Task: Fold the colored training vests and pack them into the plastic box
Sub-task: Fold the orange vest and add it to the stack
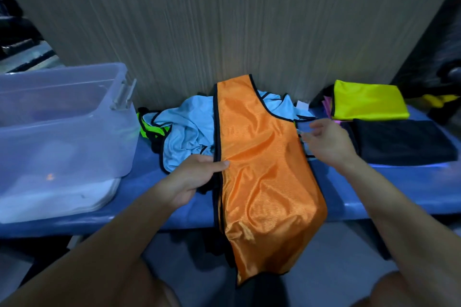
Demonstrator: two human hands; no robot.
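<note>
Orange vest (259,162) lies lengthwise across the blue counter (374,187), its lower end overhanging. Left hand (197,177) pinches its bound left edge; right hand (326,142) hovers released at the right edge. Fabric judged light, limp, slippery: best gripped along the black binding.

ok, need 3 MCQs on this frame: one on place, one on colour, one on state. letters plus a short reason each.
1. Where is the plastic box?
A. left end of the blue bench
B. right end
C. on the floor

2. What colour is the folded vest on top of the right-hand stack?
A. orange
B. yellow
C. light blue

3. How is the orange vest?
A. packed in the box
B. crumpled in the pile
C. folded lengthwise, hanging over the front edge

Answers: 1 A, it sits left of the vest pile. 2 B, yellow on top. 3 C, left hand grips its edge.
</note>
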